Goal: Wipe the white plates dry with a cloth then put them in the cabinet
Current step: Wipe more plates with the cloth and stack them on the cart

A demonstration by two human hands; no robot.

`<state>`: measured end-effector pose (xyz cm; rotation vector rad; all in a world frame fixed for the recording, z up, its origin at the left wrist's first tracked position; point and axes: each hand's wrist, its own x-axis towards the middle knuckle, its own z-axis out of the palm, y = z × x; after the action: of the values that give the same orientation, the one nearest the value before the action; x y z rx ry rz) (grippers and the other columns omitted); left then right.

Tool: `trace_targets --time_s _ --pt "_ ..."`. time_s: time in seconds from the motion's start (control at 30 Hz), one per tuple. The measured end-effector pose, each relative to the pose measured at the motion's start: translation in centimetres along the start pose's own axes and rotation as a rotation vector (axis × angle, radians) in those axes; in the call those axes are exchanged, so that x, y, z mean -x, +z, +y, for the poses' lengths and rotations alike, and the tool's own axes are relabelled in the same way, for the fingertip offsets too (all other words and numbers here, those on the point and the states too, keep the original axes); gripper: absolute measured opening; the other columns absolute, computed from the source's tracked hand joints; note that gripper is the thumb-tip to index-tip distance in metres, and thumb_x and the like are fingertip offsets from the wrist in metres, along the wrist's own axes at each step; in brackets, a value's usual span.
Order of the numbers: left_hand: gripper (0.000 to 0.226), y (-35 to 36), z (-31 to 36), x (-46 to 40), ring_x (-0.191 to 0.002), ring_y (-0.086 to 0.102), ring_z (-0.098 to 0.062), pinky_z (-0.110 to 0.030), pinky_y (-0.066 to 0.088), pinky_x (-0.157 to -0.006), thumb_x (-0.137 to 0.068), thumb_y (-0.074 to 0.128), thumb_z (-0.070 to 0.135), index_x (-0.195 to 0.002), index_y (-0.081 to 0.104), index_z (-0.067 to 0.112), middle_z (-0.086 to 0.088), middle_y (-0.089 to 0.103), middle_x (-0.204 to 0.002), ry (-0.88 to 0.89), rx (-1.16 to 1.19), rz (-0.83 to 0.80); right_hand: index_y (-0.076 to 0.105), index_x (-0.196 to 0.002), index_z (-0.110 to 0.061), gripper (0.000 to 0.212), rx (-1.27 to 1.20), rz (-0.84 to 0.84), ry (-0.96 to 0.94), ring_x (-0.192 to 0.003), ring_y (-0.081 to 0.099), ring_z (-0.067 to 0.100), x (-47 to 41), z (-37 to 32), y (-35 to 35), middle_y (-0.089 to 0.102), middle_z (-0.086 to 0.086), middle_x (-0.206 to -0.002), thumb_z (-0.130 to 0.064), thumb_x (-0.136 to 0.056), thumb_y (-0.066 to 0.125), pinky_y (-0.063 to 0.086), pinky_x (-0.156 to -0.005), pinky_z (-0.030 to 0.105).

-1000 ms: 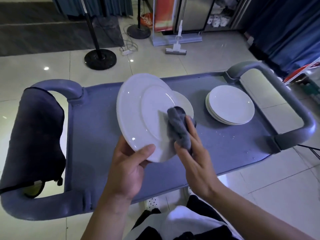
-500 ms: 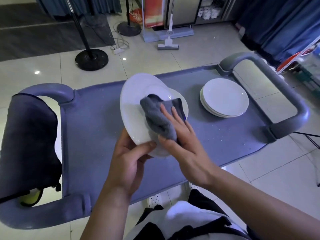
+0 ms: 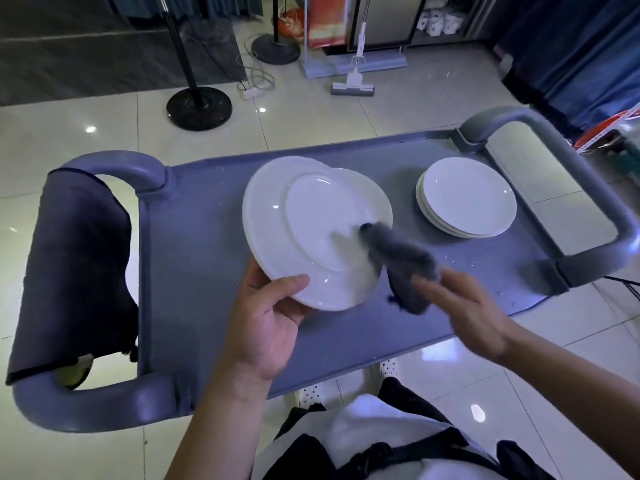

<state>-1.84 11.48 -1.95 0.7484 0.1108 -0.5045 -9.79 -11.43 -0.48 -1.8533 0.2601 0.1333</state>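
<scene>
While my left hand (image 3: 273, 327) grips the tilted plate (image 3: 311, 230) over the table's (image 3: 194, 271) middle, right hand (image 3: 464, 313) blurred, fingers seemingly pinching the cloth (image 3: 398, 265): wipe rim too. Stack (image 3: 467, 199): far-right corner.

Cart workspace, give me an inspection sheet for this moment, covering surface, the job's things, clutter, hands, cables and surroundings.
Surface: grey cart top with looped handles at both ends; small specks scattered on it.
Job's things: held plate, tilted above the cart, another plate partly hidden behind it; stack of plates on the cart's right; grey cloth against the held plate's right edge.
Clutter: dark fabric draped over the cart's left handle.
Hands: left hand grips the held plate's lower rim; right hand, motion-blurred, holds the cloth.
Cables: white cord and power strip on the floor.
Surroundings: tiled floor, round black stand base, white mop, blue curtain.
</scene>
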Motion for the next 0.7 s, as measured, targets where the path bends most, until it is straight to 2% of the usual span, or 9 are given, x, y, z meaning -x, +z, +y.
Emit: trace_targets --time_s 0.07,0.13,0.2,0.27,0.33,0.43,0.53,0.63,0.7 --pt "0.048 -0.2 0.4 -0.1 -0.097 0.074 -0.016 -0.032 0.061 -0.067 -0.073 0.055 -0.005 -0.095 0.081 0.03 0.003 0.077 -0.102 0.012 0.007 0.002 0.068 -0.112 -0.019 0.027 -0.325 0.237 0.265 -0.105 0.068 0.019 -0.8 0.3 -0.3 0.075 0.0 -0.113 -0.04 -0.096 0.059 0.054 -0.084 0.04" --pt "0.049 -0.4 0.5 -0.1 -0.1 0.073 -0.017 -0.033 0.06 -0.068 -0.076 0.054 -0.005 -0.098 0.08 0.03 0.002 0.076 -0.105 0.018 0.01 -0.014 0.065 -0.115 -0.025 0.022 -0.45 0.367 0.38 -0.101 0.068 0.022 -0.9 0.1 -0.4 0.072 0.004 -0.119 -0.037 -0.103 0.051 0.057 -0.079 0.042" --pt "0.048 -0.4 0.6 -0.2 -0.102 0.072 -0.019 -0.034 0.06 -0.069 -0.076 0.054 -0.005 -0.103 0.078 0.027 0.001 0.076 -0.107 0.012 0.024 -0.009 0.065 -0.112 -0.024 0.02 -0.376 0.392 0.276 -0.098 0.069 0.021 -0.5 -0.8 0.1 0.074 0.004 -0.112 -0.032 -0.104 0.049 0.057 -0.085 0.039" --pt "0.047 -0.1 0.3 -0.5 -0.102 0.071 -0.022 -0.035 0.06 -0.068 -0.076 0.056 -0.003 -0.112 0.072 0.022 -0.003 0.074 -0.11 -0.002 0.01 0.014 0.065 -0.11 -0.019 0.015 -0.164 0.411 -0.015 -0.09 0.066 0.017 0.0 -2.2 1.5 0.073 0.003 -0.102 -0.025 -0.103 0.053 0.051 -0.082 0.021" --pt "0.051 1.0 -0.1 -0.6 -0.102 0.07 -0.024 -0.038 0.061 -0.071 -0.077 0.058 -0.002 -0.123 0.065 0.017 -0.007 0.073 -0.113 -0.019 -0.016 0.023 0.06 -0.119 -0.03 0.023 0.153 0.339 -0.342 -0.11 0.059 0.002 0.3 -3.1 3.1 0.064 -0.016 -0.121 -0.025 -0.098 0.053 0.042 -0.093 0.016" --pt "0.061 2.7 -0.6 -0.5 -0.105 0.067 -0.026 -0.036 0.056 -0.079 -0.075 0.065 0.002 -0.135 0.06 0.014 -0.008 0.072 -0.117 -0.015 -0.042 0.099 0.035 -0.151 -0.037 0.063 0.614 0.174 -0.462 -0.151 0.026 0.021 0.1 -1.5 5.7 0.035 -0.003 -0.16 -0.037 -0.092 0.059 0.029 -0.118 0.047" --pt "0.06 3.6 -0.7 0.0 -0.112 0.065 -0.026 -0.031 0.056 -0.079 -0.084 0.059 0.012 -0.144 0.055 0.01 -0.013 0.068 -0.131 -0.015 -0.029 0.135 0.022 -0.155 -0.038 0.083 0.746 0.199 -0.379 -0.152 0.026 0.029 0.3 -0.8 7.2 0.031 0.003 -0.163 -0.025 -0.086 0.065 0.036 -0.112 0.059" --pt "0.064 4.5 -0.5 0.4 -0.101 0.068 -0.021 -0.028 0.058 -0.069 -0.085 0.062 0.021 -0.147 0.051 0.01 -0.012 0.068 -0.125 -0.029 -0.062 0.123 0.038 -0.148 -0.029 0.076 0.722 0.366 -0.453 -0.133 0.053 0.035 -0.2 -1.4 7.0 0.053 0.008 -0.148 -0.003 -0.079 0.058 0.055 -0.093 0.051" --pt "0.064 5.2 -0.1 0.5 -0.09 0.067 -0.017 -0.029 0.055 -0.071 -0.086 0.064 0.024 -0.147 0.051 0.012 -0.005 0.07 -0.115 -0.02 -0.107 0.071 0.042 -0.146 -0.027 0.072 0.724 0.4 -0.446 -0.126 0.059 0.031 -0.5 -2.3 6.5 0.058 0.006 -0.143 -0.001 -0.08 0.053 0.06 -0.079 0.046"
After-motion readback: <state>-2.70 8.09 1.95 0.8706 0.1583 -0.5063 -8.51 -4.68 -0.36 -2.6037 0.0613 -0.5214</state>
